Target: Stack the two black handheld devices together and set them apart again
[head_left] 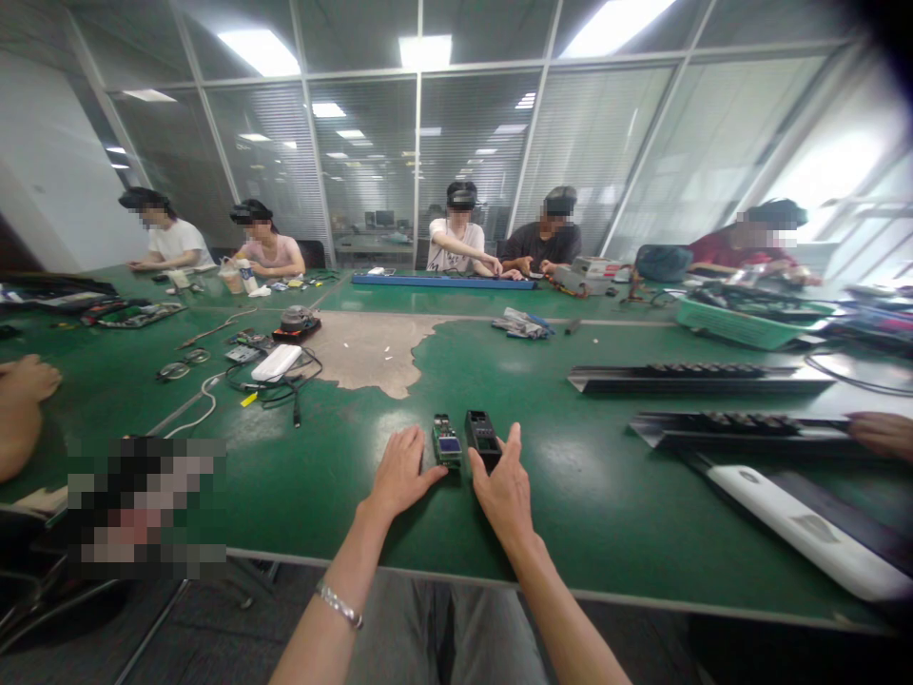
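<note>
**Left hand point(403, 471) and right hand point(508, 483) released at two small modules**

Both of your hands lie open, palm down, on the green table point(571, 495) and grip nothing. Your left index fingertip touches the green module point(448, 443), which carries a small blue screen. Your right fingers rest against the black module point(483, 438). The modules lie side by side, just apart, between your hands and near the table's front edge.

To handle either unit well, it seems best to take it by its long edges. Keep your fingertips off the screen, and lift one unit at a time so that its neighbour is not knocked.

A glass partition point(592, 152) with blinds closes the room behind, and several people sit along the far side. The table's green mat has a worn patch point(371, 352) at its centre. To your right lie:

- a far black tray point(703, 379);
- a near black tray point(742, 430);
- a white bar point(799, 525).

To your left lie:

- a white box point(277, 362) among cables;
- a pair of glasses point(182, 364).

Other people's hands show at both edges of the view.
</note>
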Tool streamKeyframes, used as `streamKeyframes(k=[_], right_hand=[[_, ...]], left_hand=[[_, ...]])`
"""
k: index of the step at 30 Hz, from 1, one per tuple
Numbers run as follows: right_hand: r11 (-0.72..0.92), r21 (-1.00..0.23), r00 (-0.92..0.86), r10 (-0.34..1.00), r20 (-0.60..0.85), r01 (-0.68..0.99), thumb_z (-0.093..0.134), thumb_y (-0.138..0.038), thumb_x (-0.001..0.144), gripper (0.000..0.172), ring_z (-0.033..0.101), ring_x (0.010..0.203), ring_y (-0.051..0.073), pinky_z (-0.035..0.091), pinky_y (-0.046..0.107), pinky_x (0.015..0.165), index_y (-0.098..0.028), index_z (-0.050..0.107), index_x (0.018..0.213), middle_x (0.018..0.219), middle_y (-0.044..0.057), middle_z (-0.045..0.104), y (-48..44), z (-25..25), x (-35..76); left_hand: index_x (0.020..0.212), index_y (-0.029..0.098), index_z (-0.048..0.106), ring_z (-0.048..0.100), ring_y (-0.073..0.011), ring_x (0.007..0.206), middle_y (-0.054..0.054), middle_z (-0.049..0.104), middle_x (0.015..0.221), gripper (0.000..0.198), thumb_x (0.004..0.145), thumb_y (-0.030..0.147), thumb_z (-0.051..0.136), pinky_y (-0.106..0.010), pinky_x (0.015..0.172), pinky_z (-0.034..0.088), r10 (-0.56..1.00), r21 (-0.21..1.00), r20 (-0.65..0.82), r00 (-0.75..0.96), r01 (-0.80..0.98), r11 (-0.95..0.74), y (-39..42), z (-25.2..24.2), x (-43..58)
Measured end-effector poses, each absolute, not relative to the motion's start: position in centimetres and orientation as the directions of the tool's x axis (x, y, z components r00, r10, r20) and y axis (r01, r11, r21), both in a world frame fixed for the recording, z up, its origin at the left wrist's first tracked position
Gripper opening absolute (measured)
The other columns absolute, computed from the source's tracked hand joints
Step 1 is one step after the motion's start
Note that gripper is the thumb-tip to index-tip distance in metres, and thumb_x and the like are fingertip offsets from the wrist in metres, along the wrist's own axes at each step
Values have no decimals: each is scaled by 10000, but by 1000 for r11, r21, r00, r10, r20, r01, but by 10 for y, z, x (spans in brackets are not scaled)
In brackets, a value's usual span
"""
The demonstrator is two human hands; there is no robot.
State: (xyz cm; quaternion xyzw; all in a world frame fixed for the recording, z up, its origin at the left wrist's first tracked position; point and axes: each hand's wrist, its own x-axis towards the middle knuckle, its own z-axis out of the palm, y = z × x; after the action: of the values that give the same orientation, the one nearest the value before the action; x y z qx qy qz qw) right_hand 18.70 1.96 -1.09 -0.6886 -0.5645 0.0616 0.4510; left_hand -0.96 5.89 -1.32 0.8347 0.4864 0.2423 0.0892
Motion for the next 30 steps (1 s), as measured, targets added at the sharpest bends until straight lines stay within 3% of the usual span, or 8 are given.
streamKeyframes(k=[8, 30], right_hand=[[88, -599, 311, 789, 529, 796, 567, -563, 903, 1002, 518, 1318, 397, 439, 559, 1055, -34, 77, 1599, 1493, 300, 460, 20, -23, 191], [59, -667, 366, 798, 479, 743, 497, -463, 930, 897, 613, 1188, 358, 502, 504, 967, -52, 69, 1602, 1349, 232, 614, 19, -21, 191]], left_hand=[[1329, 167, 571, 422, -336, 1432, -192, 467, 1526, 610, 946, 642, 551, -545, 1212, 268, 858, 357, 308, 411, 786, -504, 57, -9, -8], [1347, 208, 573, 415, -330, 1428, -162, 472, 1519, 528, 994, 592, 494, -546, 1204, 260, 853, 330, 290, 434, 791, -515, 57, -6, -7]])
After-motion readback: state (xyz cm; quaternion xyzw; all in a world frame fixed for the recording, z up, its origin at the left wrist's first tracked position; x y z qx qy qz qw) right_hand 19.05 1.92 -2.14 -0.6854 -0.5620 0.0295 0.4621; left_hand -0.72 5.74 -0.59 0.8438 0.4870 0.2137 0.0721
